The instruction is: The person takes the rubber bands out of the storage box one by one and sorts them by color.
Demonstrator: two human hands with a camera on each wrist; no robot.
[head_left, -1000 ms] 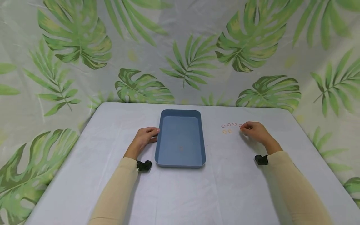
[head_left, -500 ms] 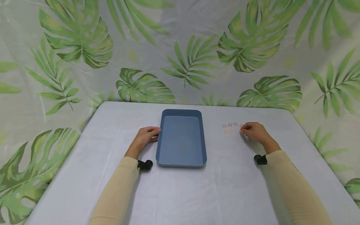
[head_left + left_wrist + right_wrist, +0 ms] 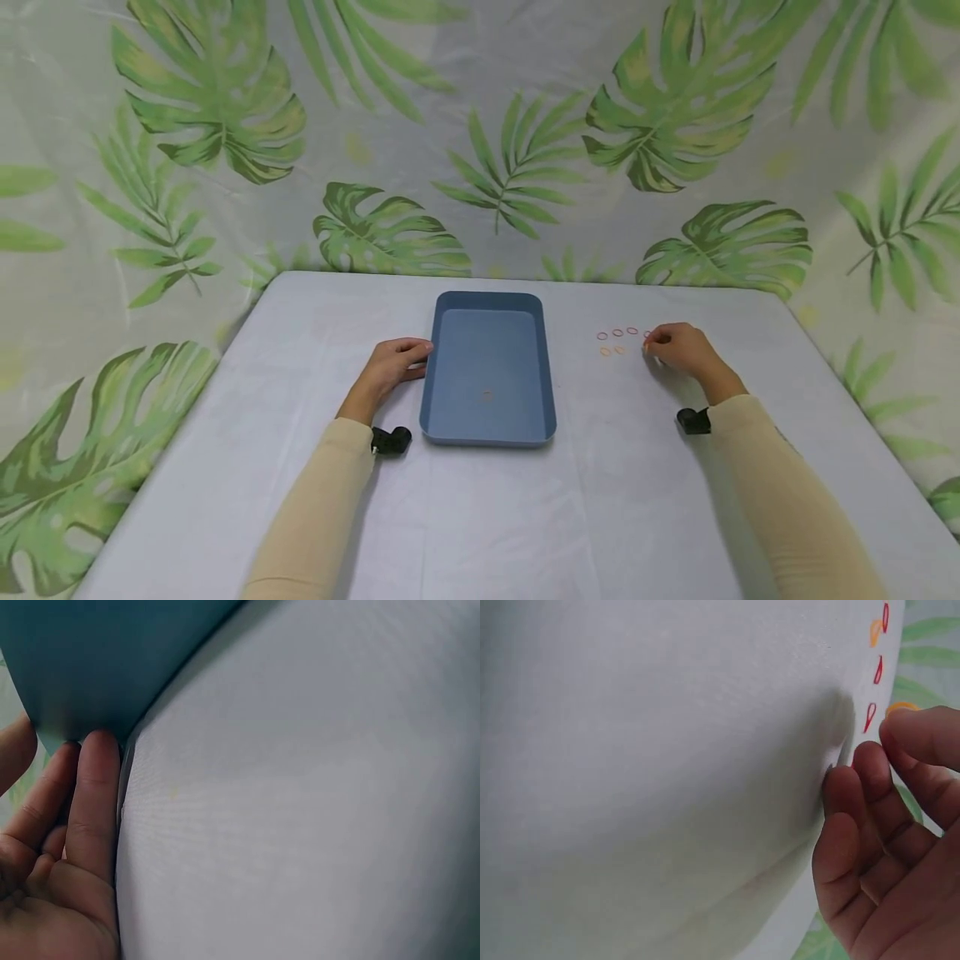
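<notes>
A blue rectangular tray (image 3: 491, 433) lies on the white table. My left hand (image 3: 393, 362) holds its left wall; in the left wrist view two fingers (image 3: 96, 787) lie against the outside, with the thumb at the rim. A small pale ring, like a rubber band (image 3: 487, 394), is in the tray. To the right, my right hand (image 3: 684, 348) pinches an orange rubber band (image 3: 901, 707) between thumb and forefinger. Beside it lie several red rubber bands (image 3: 617, 332) in a row, and two orange ones (image 3: 605, 352) nearer me. The fingers partly cover the rightmost red band.
The white-covered table (image 3: 495, 525) reaches back to a leaf-patterned cloth (image 3: 525, 125) hanging behind it. A small black camera (image 3: 392, 440) is worn on the left wrist, and another black camera (image 3: 693, 421) on the right.
The head view has shifted slightly, so the things appear a little further right. The right hand stays by the bands with the orange one, and the left hand stays at the tray.
</notes>
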